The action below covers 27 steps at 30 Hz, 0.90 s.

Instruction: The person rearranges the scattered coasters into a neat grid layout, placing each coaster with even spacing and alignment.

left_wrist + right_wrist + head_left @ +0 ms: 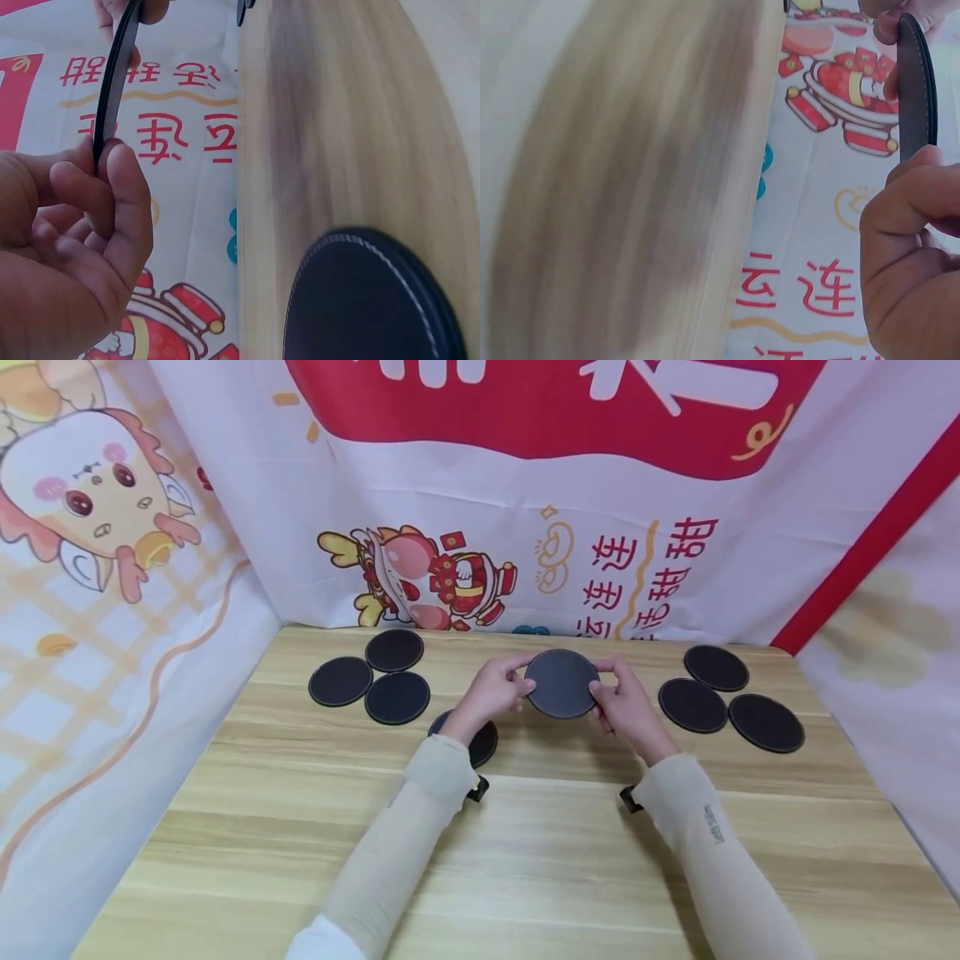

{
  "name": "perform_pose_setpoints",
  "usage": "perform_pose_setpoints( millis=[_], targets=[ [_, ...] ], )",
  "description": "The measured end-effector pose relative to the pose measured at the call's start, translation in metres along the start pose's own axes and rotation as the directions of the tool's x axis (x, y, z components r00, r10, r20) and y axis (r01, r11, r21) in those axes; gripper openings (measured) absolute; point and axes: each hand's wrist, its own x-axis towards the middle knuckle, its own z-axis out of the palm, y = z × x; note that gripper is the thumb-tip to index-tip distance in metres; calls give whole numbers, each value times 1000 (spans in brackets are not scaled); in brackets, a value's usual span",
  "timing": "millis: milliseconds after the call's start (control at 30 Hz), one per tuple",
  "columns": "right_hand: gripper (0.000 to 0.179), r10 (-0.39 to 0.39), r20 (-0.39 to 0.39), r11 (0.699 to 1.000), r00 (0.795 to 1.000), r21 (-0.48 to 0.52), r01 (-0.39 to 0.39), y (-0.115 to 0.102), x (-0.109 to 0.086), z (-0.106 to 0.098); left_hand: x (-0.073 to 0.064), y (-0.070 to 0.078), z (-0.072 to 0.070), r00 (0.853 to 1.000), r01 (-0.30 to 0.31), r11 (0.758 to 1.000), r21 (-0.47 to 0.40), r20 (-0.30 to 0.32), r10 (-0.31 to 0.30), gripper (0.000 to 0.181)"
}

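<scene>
Between both hands a round black coaster (562, 683) is held up above the table, its flat face toward the head camera. My left hand (495, 689) pinches its left edge between thumb and fingers. On the opposite edge, my right hand (626, 706) pinches it the same way. Seen nearly edge-on in the left wrist view, the held coaster (120, 75) looks thin; pale stitching runs along its rim (928, 97) in the right wrist view. Another coaster (483, 745) lies on the table, partly hidden beneath my left wrist.
Three coasters (397, 697) lie clustered at the table's back left. Three more (693, 705) lie grouped at the back right. The wood-grain table (525, 868) meets a printed cloth backdrop (480, 485) at its far edge, with cloth walls on both sides.
</scene>
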Motion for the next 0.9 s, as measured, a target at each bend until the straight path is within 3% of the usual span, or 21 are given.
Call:
perform_pose_setpoints(
  millis=[233, 467, 700, 900],
  targets=[
    [33, 61, 40, 998, 997, -23, -60, 2, -13, 11, -17, -6, -8, 998, 1, 991, 131, 60, -9, 52],
    [34, 134, 101, 980, 986, -160, -117, 8, -22, 19, -24, -17, -8, 988, 25, 973, 231, 145, -59, 54],
    [37, 192, 172, 975, 966, -147, -168, 16, -28, 33, -28, -21, -14, 964, 74, 921, 383, 210, -165, 53],
    [36, 211, 183, 968, 960, -177, -179, 14, -28, 39, -26, -24, -21, 956, 39, 888, 458, 241, -167, 49]
  ],
)
